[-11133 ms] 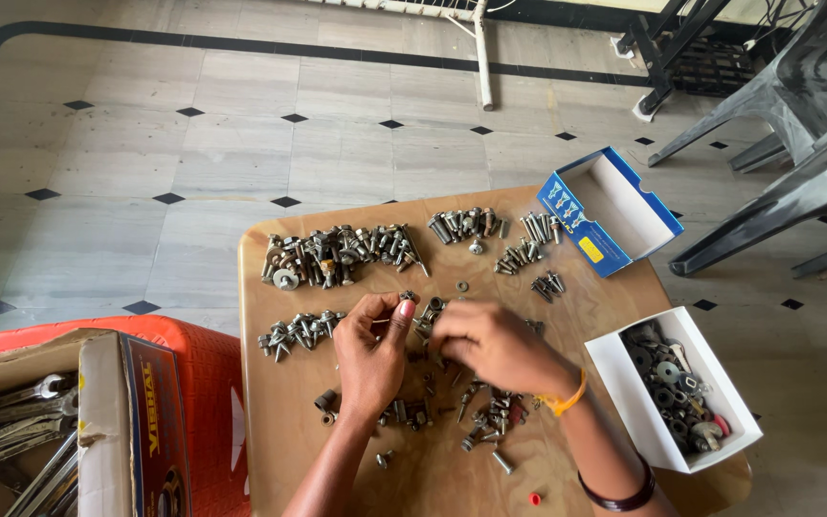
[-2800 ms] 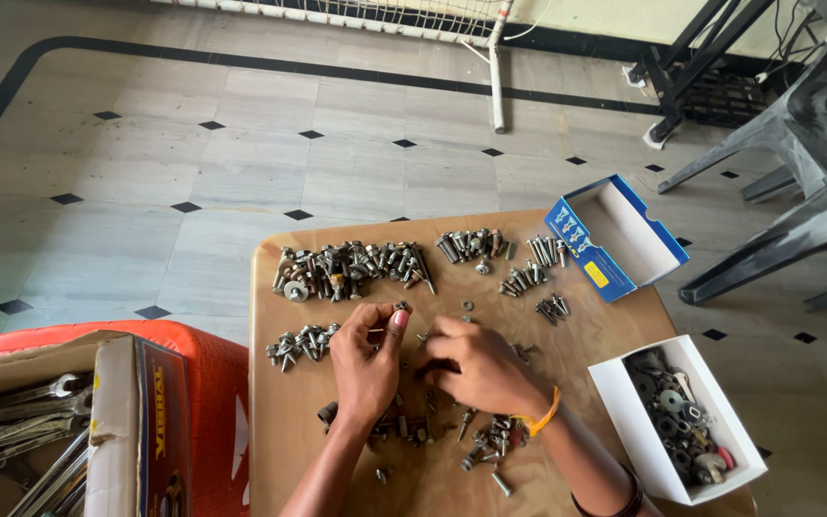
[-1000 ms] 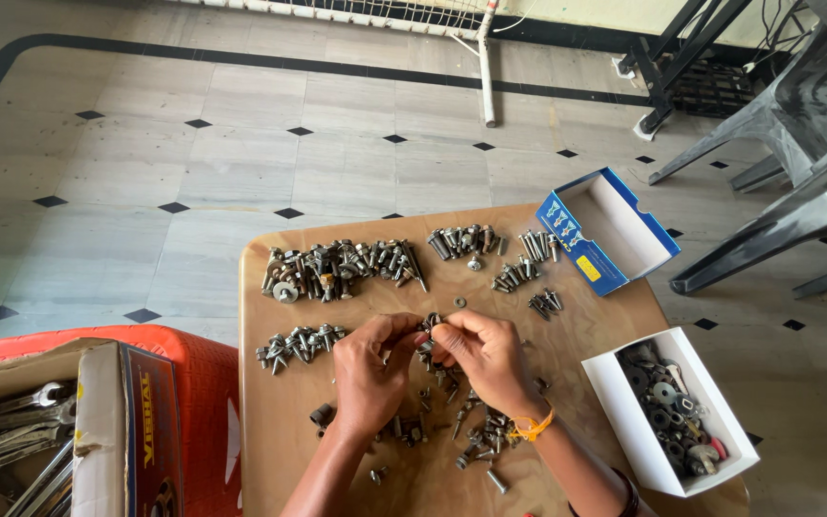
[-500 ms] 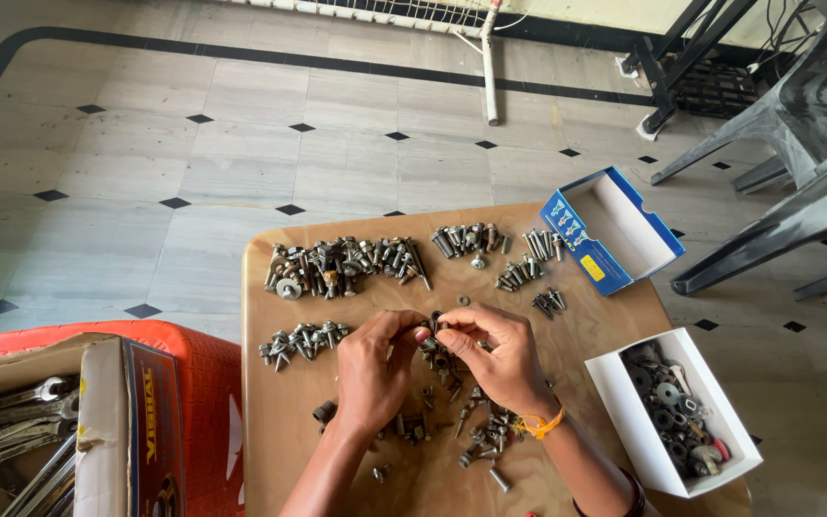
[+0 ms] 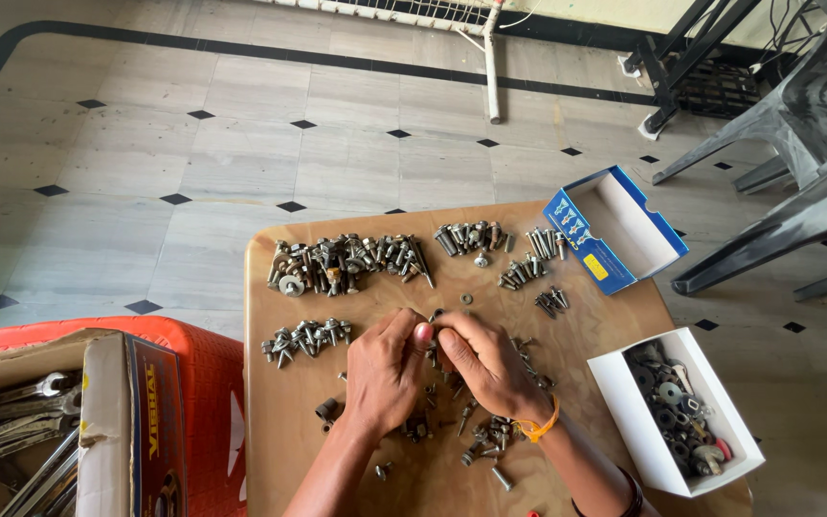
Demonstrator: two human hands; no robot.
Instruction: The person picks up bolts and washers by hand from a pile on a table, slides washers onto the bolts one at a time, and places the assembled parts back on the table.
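Observation:
My left hand [image 5: 384, 371] and my right hand [image 5: 483, 362] meet over the middle of a small wooden table [image 5: 279, 421], fingertips pinched together on a small metal fastener that the fingers mostly hide. Loose bolts and nuts [image 5: 486, 444] lie under and around both hands. Sorted heaps sit farther out: a big pile of bolts and washers [image 5: 345, 262] at the far left, a smaller group [image 5: 303, 339] nearer left, and short rows of bolts [image 5: 472, 236] and screws [image 5: 531, 260] at the far right.
An open blue box [image 5: 614, 228], empty, sits at the table's far right corner. A white box [image 5: 674, 410] of mixed hardware is at the right edge. A cardboard box of spanners [image 5: 21, 426] rests on a red stool [image 5: 212, 402] at left. Grey plastic chairs [image 5: 796, 163] stand at right.
Both hands have stayed together over the table's middle, fingers working a small part; they drew slightly closer and nearer. The piles and boxes have not moved.

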